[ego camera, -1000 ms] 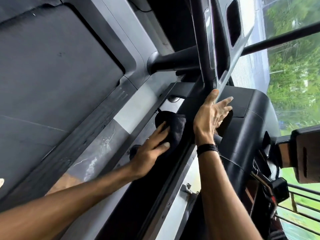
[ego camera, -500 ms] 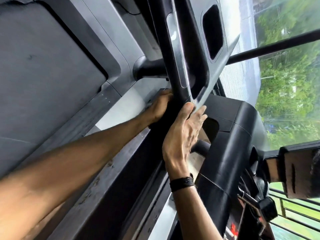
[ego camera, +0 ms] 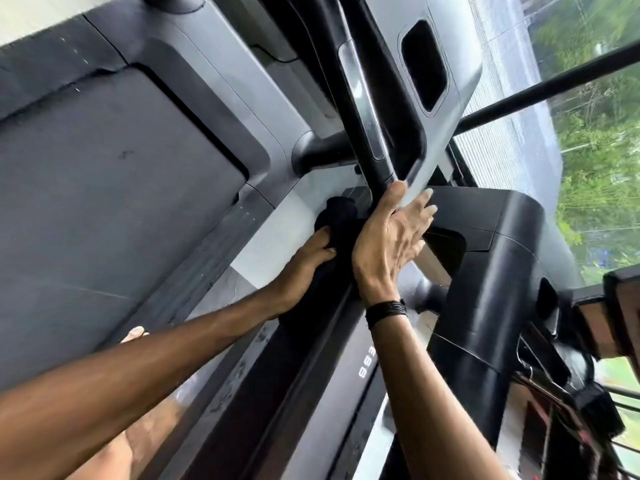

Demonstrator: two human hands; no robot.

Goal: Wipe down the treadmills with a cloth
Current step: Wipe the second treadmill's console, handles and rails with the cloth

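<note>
Now my left hand [ego camera: 304,258] grips the black cloth [ego camera: 337,216] at the treadmill [ego camera: 138,202] side rail's front end; right hand [ego camera: 388,244] open, flat against the upright [ego camera: 349,109]; cloth may snag there

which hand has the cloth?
The left hand: its fingers grip the black cloth. The right hand, with the black wristband, is open.

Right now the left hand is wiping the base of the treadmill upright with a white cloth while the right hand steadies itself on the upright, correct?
Not quite: the cloth is black, not white. The head view shows the left hand holding it against the upright base while the right hand rests open there.
</note>
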